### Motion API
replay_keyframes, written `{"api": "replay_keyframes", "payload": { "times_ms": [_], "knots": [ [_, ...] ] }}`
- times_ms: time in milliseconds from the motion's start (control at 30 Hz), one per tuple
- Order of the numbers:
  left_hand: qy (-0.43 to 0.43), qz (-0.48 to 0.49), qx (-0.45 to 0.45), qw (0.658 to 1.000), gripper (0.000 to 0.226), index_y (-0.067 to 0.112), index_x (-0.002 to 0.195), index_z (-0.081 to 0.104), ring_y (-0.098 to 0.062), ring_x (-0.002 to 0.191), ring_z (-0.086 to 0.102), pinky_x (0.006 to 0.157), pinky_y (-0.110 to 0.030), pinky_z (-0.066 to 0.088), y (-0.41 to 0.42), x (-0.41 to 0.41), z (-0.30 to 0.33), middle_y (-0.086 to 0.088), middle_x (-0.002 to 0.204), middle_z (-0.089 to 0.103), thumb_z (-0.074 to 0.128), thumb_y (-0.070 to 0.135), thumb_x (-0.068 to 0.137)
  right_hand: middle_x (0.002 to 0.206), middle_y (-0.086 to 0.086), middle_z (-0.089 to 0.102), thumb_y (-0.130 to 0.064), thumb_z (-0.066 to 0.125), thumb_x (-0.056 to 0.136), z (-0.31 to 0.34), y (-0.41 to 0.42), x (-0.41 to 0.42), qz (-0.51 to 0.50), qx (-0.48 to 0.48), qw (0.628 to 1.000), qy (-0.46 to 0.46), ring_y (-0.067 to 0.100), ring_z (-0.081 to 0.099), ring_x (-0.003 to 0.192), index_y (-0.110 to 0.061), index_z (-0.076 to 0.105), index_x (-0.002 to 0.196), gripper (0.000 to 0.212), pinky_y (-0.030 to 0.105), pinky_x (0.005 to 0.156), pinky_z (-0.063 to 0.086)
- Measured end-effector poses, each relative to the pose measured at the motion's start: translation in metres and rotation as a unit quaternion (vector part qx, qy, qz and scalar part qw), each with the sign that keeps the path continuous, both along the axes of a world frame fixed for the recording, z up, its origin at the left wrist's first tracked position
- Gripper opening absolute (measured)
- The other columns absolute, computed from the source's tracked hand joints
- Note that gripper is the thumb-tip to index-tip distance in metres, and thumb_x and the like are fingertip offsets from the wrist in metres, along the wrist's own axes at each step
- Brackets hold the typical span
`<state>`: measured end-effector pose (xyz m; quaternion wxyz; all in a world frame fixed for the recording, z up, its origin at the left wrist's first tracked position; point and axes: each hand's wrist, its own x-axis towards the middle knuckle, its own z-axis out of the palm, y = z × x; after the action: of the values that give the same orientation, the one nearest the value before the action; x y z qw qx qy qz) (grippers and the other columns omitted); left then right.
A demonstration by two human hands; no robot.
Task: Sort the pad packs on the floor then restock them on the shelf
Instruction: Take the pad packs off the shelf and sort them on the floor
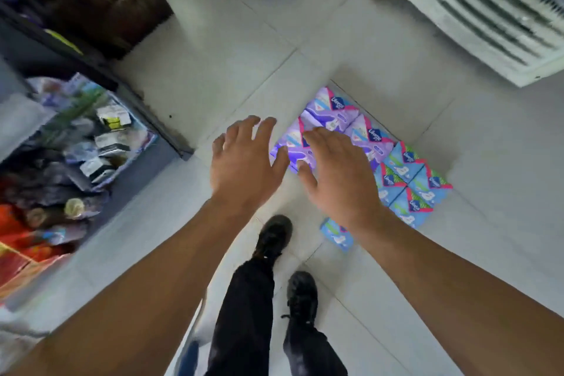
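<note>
Both hands, left hand (244, 159) and right hand (338, 174), are spread empty above the purple pad packs (332, 119); neat rows could get knocked crooked.

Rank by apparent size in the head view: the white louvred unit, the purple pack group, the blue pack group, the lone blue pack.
1. White louvred unit, cut off by the frame.
2-3. Purple pack group and blue pack group: look alike; hands cover part of the purple, so unranked.
4. Lone blue pack, partly behind the right forearm.
</note>
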<state>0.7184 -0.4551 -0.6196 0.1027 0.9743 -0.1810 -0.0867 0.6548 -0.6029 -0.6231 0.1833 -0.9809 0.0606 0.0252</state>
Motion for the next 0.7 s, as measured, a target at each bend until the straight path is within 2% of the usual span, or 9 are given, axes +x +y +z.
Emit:
{"api": "replay_keyframes", "payload": {
  "times_ms": [267, 500, 700],
  "knots": [
    [-0.087, 0.207, -0.016, 0.974, 0.048, 0.024, 0.134, 0.048, -0.029, 0.124, 0.048, 0.102, -0.047, 0.037, 0.152, -0.023, 0.084, -0.002, 0.135, 0.052, 0.049, 0.046, 0.091, 0.130, 0.008, 0.058, -0.038, 0.044, 0.088, 0.076, 0.133, 0.045, 0.183, -0.027, 0.979, -0.083, 0.031, 0.056, 0.112, -0.011, 0.054, 0.130, 0.051, 0.042, 0.076, 0.049],
    [-0.181, 0.375, -0.037, 0.909, 0.046, 0.024, 0.128, 0.053, -0.028, 0.115, 0.052, 0.094, -0.045, 0.043, 0.307, -0.057, 0.131, 0.000, 0.126, 0.057, 0.052, 0.044, 0.087, 0.132, 0.006, 0.056, -0.039, 0.042, 0.090, 0.120, 0.296, 0.058, 0.304, 0.034, 0.941, -0.143, 0.030, 0.053, 0.117, -0.014, 0.053, 0.131, 0.050, 0.041, 0.080, 0.049],
    [-0.175, 0.480, -0.042, 0.859, 0.051, 0.028, 0.133, 0.049, -0.027, 0.120, 0.049, 0.095, -0.045, 0.042, 0.446, -0.080, 0.132, 0.002, 0.133, 0.054, 0.048, 0.047, 0.086, 0.129, 0.008, 0.059, -0.036, 0.046, 0.089, 0.124, 0.450, 0.065, 0.360, 0.073, 0.916, -0.164, 0.032, 0.056, 0.114, -0.010, 0.055, 0.131, 0.050, 0.042, 0.083, 0.049]
  ]
}}
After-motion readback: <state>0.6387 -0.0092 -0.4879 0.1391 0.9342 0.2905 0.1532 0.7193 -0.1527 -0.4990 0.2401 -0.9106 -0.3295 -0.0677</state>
